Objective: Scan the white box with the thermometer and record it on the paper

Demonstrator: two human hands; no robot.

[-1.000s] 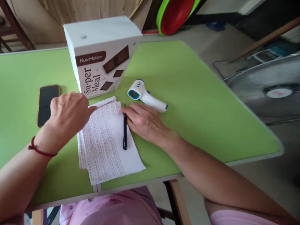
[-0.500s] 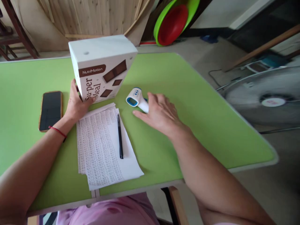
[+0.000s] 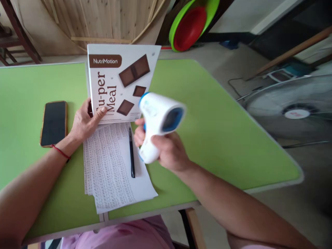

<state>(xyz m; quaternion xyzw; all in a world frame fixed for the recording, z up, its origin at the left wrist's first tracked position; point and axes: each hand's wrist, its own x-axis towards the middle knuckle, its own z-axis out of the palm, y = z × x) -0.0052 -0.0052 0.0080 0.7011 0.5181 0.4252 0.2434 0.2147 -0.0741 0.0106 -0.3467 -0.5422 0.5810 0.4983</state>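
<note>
Right-hand fingers (image 3: pixel 139 135) around the white thermometer (image 3: pixel 155 116)

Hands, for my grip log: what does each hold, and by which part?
Right hand: the thermometer, by its handle. Left hand: the box, by its lower left side.

Single head-worn cam, wide view, facing forward and down.
Sits close above table's (image 3: pixel 220 145) near edge: pink shirt (image 3: pixel 121 235) bottom, hands (image 3: pixel 84 121) mid-frame, floor (image 3: pixel 218 57) past far edge.
</note>
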